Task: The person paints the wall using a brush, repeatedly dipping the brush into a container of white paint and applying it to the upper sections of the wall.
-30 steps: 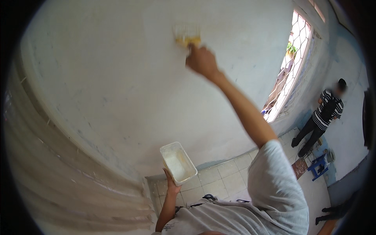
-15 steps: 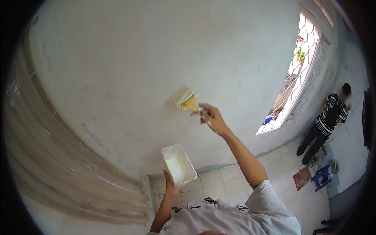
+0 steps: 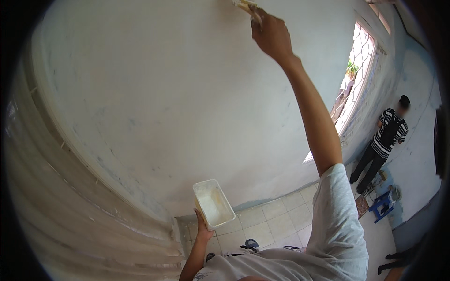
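Observation:
High on the pale wall [image 3: 178, 103], my right hand [image 3: 274, 35] is closed around the handle of a paintbrush [image 3: 245, 6]. The arm is stretched far up, and the bristle end is mostly cut off by the top of the picture. Low in front of me, my left hand [image 3: 203, 226] grips a white rectangular plastic tub [image 3: 214, 206] by its left side and underside. White paint coats the inside of the tub, with a yellowish streak along one wall. Some of the left fingers are hidden beneath it.
A beige curtain [image 3: 93, 225] hangs along the left. On the right is a window [image 3: 358, 65] with a metal grille. Beyond it a person in a striped shirt [image 3: 391, 133] stands facing the far wall, near a blue stool [image 3: 382, 206]. Light floor tiles [image 3: 276, 225] lie below.
My right hand has swung upward with the paintbrush, from the middle of the wall to the top of the view. The left hand and tub have barely shifted.

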`<state>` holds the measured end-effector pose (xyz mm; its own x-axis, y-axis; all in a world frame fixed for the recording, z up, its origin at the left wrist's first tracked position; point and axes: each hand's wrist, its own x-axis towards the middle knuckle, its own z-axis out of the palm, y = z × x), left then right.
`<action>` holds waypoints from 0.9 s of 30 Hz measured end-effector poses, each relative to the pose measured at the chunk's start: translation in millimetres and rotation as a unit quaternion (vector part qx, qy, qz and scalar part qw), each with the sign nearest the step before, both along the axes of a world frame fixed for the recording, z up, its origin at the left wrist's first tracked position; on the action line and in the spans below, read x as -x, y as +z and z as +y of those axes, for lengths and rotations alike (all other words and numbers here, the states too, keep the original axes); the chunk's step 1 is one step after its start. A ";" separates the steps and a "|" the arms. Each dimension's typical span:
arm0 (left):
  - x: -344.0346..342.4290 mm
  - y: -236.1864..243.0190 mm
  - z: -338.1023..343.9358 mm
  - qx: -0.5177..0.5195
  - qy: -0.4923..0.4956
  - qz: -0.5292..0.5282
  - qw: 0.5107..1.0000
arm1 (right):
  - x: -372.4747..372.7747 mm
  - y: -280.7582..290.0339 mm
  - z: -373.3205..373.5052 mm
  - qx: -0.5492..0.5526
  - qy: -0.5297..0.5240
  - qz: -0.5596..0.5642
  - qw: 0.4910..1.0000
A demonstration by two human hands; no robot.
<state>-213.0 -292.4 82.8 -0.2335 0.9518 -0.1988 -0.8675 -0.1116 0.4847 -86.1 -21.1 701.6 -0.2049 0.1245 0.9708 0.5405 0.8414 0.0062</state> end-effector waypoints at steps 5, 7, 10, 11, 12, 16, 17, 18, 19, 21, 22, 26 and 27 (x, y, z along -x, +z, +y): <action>7.2 3.8 -22.7 -0.004 -0.029 0.008 1.000 | 38.3 -80.6 2.2 0.069 -0.118 -0.093 0.986; 3.8 12.6 -19.7 -0.001 -0.044 0.011 0.999 | 28.3 -164.1 -1.2 0.118 -0.121 -0.106 0.980; 10.0 9.3 -22.4 -0.002 -0.046 0.012 0.999 | 16.0 -270.2 -29.8 0.255 -0.111 -0.173 0.945; 14.5 6.6 -24.0 -0.010 -0.043 0.011 0.999 | 13.7 -288.7 -45.0 0.320 -0.112 -0.207 0.918; 15.2 10.2 -24.4 -0.009 -0.049 0.010 0.999 | 6.9 -300.2 -49.9 0.389 -0.097 -0.249 0.882; 14.8 30.6 -21.4 -0.017 -0.058 0.038 0.997 | -25.0 -303.8 0.8 0.403 -0.044 -0.287 0.868; 17.1 31.1 -21.1 -0.018 -0.058 0.020 0.998 | -18.2 -265.0 7.9 0.402 -0.059 -0.269 0.873; 21.0 29.0 -24.0 -0.018 -0.056 0.020 0.998 | -9.1 -208.5 0.3 0.393 -0.059 -0.273 0.876; 22.9 26.5 -25.9 -0.020 -0.061 0.018 0.998 | -9.8 -160.1 8.2 0.319 -0.049 -0.271 0.907; 26.6 26.8 -31.7 -0.019 -0.063 0.017 0.998 | -5.4 -63.6 17.8 0.217 -0.104 -0.241 0.940; 25.3 29.6 -34.5 0.000 -0.059 0.009 0.998 | -7.6 -15.0 13.6 0.153 -0.131 -0.256 0.946; 22.3 38.6 -41.0 -0.037 -0.086 0.008 0.996 | -28.8 96.8 4.3 0.029 -0.076 -0.043 0.996; 24.3 39.5 -46.6 -0.031 -0.081 0.005 0.996 | -21.8 100.2 -7.8 0.086 -0.078 -0.026 0.993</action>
<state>-237.3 -339.0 122.3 -0.0769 0.9876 -0.1366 -0.8712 0.0000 0.4908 -64.3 -28.9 801.8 -0.2194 0.3210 0.9213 0.6670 0.7385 -0.0985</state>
